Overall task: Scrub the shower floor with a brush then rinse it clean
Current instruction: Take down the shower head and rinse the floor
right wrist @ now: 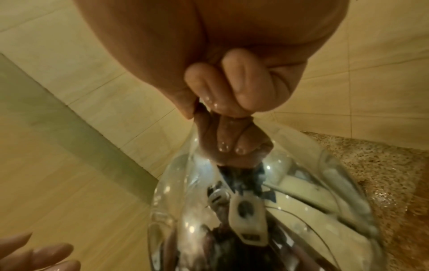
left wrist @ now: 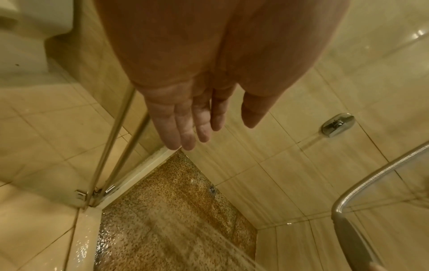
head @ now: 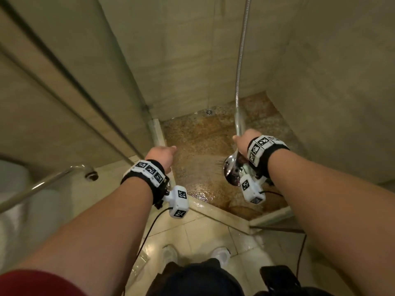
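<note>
My right hand [head: 242, 142] has its grip closed round the handle of the shower head [head: 230, 173], fingers [right wrist: 234, 88] wrapped tight just above the chrome bowl; my left hand [head: 161, 155] hangs empty beside it, fingers [left wrist: 185, 126] straight and loose, grip open on nothing.

Shower head sits directly below my right grip, spraying across and down toward the left-hand side; shower floor [head: 192, 146] lies under both hands, speckled brown, wet, glistening; drain [head: 209, 112] lies beyond my grip, at the far wall.

Handling, as I judge it: chrome is wet and beaded, so slippery; rigid, moderately light; best taken on the narrow handle, not the smooth bowl; hose [head: 242, 50] runs up from my grip, stiff enough to tug and twist the head.

Count: one shower head; one hose; one drain; two hands; no brush in view; rinsing looks under way.
</note>
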`<state>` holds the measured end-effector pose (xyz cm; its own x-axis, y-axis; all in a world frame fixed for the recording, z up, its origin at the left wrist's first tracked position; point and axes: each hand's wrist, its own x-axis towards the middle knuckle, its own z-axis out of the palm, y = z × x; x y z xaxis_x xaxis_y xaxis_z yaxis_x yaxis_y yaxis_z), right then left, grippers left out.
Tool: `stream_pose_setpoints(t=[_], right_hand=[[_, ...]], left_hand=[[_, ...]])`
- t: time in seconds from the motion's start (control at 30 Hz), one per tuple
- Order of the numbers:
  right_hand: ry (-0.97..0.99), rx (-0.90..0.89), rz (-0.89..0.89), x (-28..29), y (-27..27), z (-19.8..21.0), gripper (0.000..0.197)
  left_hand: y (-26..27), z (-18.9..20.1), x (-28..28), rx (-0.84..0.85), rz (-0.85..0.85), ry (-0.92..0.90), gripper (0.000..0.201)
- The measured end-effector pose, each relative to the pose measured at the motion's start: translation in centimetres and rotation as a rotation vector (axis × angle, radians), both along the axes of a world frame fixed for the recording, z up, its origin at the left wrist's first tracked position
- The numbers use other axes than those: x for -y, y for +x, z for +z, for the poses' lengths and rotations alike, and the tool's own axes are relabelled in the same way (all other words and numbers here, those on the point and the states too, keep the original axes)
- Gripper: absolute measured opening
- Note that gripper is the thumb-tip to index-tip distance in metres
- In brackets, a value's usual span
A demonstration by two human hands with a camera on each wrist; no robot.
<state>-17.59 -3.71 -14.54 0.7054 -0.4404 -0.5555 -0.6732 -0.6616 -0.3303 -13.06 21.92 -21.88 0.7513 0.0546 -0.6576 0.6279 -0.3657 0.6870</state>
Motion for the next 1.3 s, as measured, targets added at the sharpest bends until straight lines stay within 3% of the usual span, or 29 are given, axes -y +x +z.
stream_pose_setpoints(t=[0.07, 0.3, 0.73, 0.8, 1.03, 1.17, 1.3], right_hand=[[0.025, 0.023, -0.037, -1.0, 0.3, -0.9, 0.04], [0.042, 0.048, -0.055, -3.3, 0.9, -2.4, 0.038], [0.113, 0.157, -0.173, -5.6, 2.4, -3.0, 0.043], [0.132, 0.186, -0.19, -6.0, 3.0, -2.8, 0.043], [0.159, 0.23, -0.196, -7.1, 4.4, -2.5, 0.043], [0.148, 0.224, -0.188, -7.3, 4.7, -2.7, 0.045], [0.135, 0.25, -0.236, -7.2, 4.9, -3.0, 0.046]], left_hand=[[-0.7, 0.2, -0.7, 0.001, 0.019, -0.011, 0.03], [-1.5, -0.1, -2.7, 0.006, 0.025, 0.001, 0.015], [-1.2, -0.4, -4.0, -0.009, 0.031, 0.009, 0.018], [-0.9, -0.5, -4.2, -0.012, 0.029, 0.0, 0.026], [-0.2, 0.2, -3.9, -0.002, 0.031, -0.03, 0.017], [-0.2, 0.5, -3.8, 0.002, 0.03, -0.026, 0.036], [-0.3, 0.6, -3.9, 0.007, 0.022, -0.013, 0.029]])
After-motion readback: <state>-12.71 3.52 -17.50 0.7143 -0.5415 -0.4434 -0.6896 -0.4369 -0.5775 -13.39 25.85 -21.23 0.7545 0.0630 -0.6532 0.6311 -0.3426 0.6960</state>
